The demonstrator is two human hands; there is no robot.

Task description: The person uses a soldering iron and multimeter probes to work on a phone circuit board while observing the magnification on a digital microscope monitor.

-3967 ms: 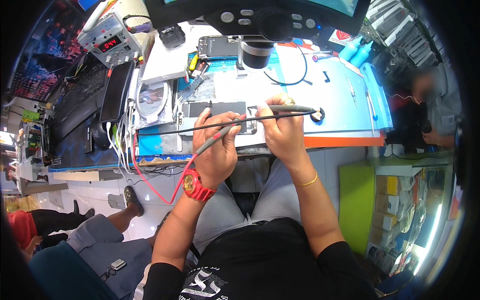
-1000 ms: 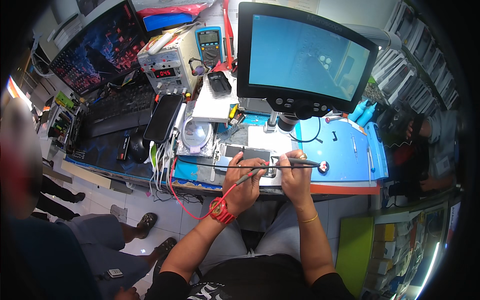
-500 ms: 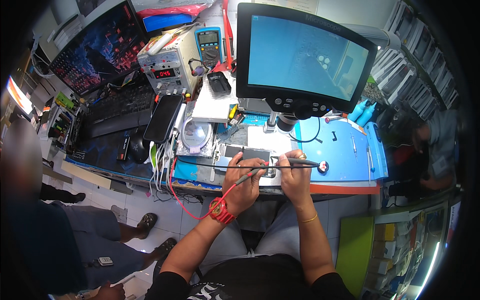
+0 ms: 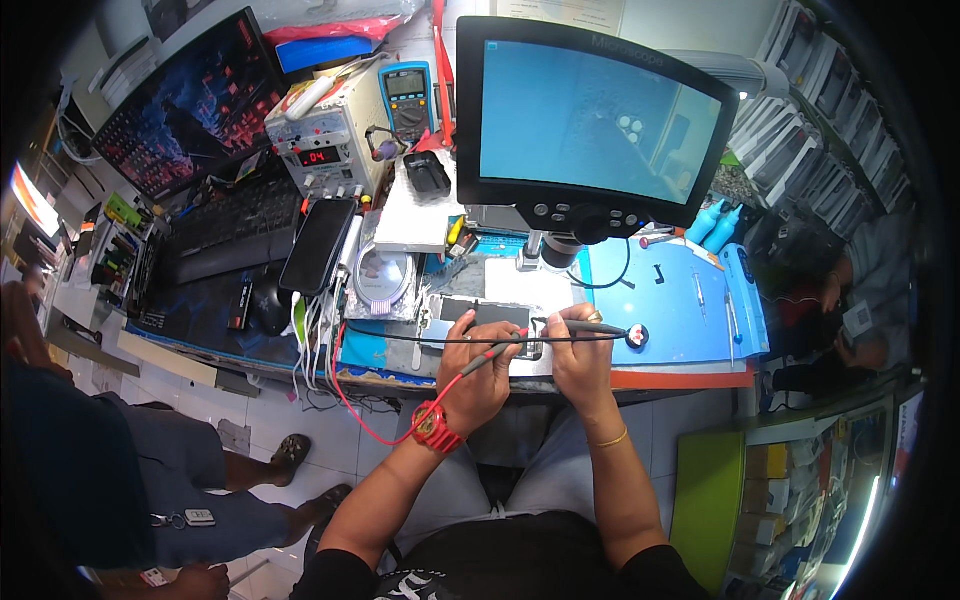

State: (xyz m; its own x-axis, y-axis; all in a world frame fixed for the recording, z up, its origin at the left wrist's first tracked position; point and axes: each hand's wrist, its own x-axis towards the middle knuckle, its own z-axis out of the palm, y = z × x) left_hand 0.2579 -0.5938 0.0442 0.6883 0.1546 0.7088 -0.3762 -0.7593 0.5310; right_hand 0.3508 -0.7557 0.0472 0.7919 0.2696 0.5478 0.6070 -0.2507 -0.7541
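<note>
View has tipped up since earlier; microscope screen (image 4: pixel 600 125) now whole. We see left hand (image 4: pixel 475 378) pinching red-cabled probe (image 4: pixel 486 357), right hand (image 4: pixel 582 370) pinching black-cabled probe (image 4: pixel 598 328) — phone (image 4: pixel 503 316) contact unclear.

Red and grey are combined on the slim pen-shaped test probe (image 4: pixel 484 358); dark grey is shown by the second slim probe (image 4: pixel 606 329). Bright red is carried by the chunky wristwatch (image 4: pixel 436 428), gold by the thin bracelet (image 4: pixel 613 438), light blue by the broad flat mat (image 4: pixel 650 285).
</note>
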